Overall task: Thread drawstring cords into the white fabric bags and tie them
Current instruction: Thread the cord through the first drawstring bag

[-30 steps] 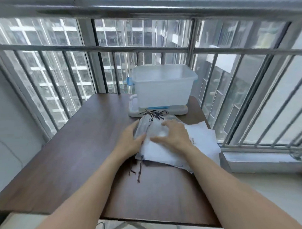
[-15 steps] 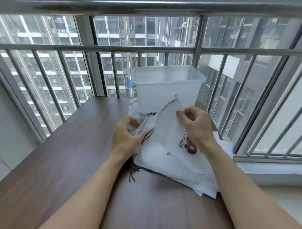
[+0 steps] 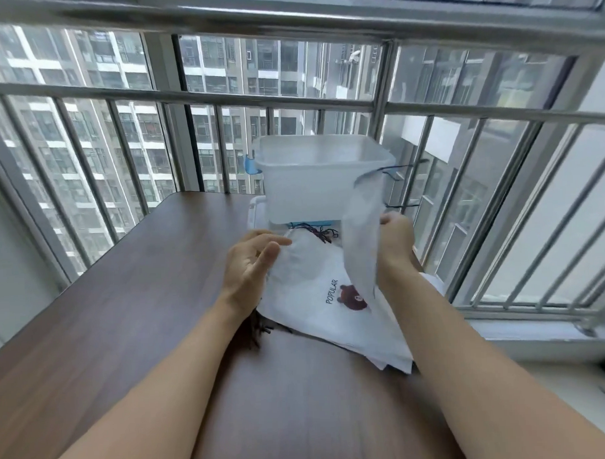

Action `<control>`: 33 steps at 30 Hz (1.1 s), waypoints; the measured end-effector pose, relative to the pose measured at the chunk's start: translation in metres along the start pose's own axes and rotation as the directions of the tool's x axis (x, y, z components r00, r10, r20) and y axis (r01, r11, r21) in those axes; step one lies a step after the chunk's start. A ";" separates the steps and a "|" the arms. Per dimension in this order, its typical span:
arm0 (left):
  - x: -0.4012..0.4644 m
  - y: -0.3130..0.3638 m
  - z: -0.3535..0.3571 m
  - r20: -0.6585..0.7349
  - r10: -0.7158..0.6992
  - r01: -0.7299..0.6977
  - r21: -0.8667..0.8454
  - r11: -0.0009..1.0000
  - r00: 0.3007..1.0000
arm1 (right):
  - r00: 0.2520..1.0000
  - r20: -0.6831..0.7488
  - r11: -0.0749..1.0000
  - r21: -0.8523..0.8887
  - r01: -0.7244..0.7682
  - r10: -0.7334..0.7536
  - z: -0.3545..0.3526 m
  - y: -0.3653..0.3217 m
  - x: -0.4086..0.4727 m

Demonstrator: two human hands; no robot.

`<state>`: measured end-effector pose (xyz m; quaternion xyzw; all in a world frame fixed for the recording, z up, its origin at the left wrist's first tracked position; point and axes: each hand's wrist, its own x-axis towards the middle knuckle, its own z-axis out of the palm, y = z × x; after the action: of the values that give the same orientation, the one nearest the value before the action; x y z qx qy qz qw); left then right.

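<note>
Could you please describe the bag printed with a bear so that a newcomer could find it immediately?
Find the translucent plastic bin at the brown table's far edge. Before it lies a stack of white bags; the bear bag is on top, alone showing the word POPULAR.

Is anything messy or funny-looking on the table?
A little. The pile of white bags lies crooked, with its corner poking past the table edge near the window. Dark cords sit tangled by the plastic bin. Nothing looks spilled or broken.
</note>
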<state>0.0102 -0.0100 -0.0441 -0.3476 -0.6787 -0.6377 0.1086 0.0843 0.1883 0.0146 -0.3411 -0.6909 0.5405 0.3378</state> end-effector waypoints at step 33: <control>0.008 0.017 -0.003 -0.040 -0.471 0.436 -0.316 0.843 0.881 | 0.873 0.472 0.833 0.431 -0.348 0.121 0.001 0.034 -0.009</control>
<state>0.0133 -0.0113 -0.0253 -0.1518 -0.6301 -0.7592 -0.0595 0.0923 0.1865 -0.0197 -0.1990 -0.5341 0.8005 0.1852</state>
